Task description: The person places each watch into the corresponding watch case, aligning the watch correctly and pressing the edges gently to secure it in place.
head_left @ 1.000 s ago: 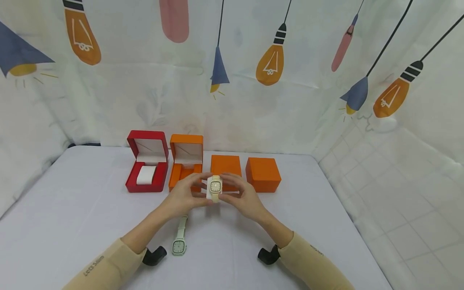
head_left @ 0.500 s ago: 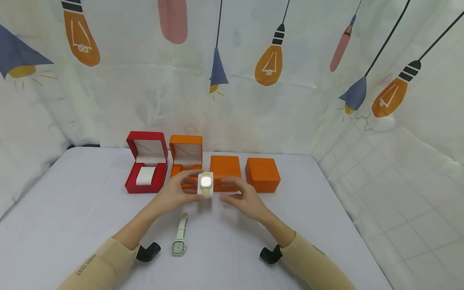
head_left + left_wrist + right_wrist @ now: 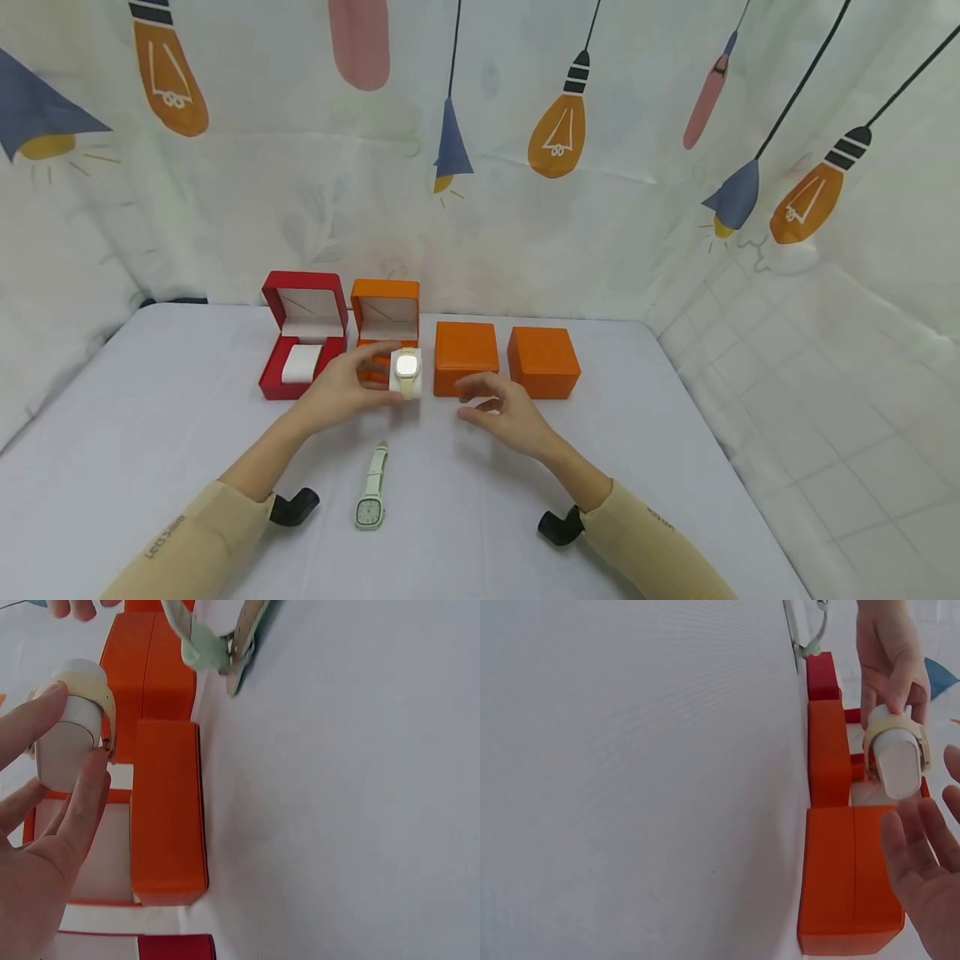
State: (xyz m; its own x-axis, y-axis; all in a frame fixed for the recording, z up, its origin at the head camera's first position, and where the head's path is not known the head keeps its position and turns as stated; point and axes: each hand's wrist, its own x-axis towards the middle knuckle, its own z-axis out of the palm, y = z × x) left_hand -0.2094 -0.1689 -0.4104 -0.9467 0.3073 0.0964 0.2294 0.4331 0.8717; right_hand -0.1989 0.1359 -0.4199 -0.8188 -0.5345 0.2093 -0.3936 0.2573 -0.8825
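Note:
My left hand (image 3: 339, 390) grips a white watch cushion (image 3: 66, 754) between thumb and fingers. Strapped around that cushion is a cream-coloured wristwatch (image 3: 407, 367), its face bright with glare in the head view. Both are held in front of the open orange watch box (image 3: 386, 289), hiding much of its base. My right hand (image 3: 512, 418) is apart from the cushion, fingers loosely bent and holding nothing; the right wrist view has its fingertips near the cushion's end. A pale green wristwatch (image 3: 370, 510) lies on the white tablecloth between my forearms.
At the left stands an open red watch box (image 3: 303, 280) with a white cushion (image 3: 302, 363) inside. Two closed orange boxes, one in the middle (image 3: 465, 354) and one further right (image 3: 544, 360), line the back of the table. A patterned curtain (image 3: 315, 183) hangs behind.
My right hand has let go of the cushion with the cream watch. My left hand has carried it leftward to the open orange box, while the right hand stays almost in place.

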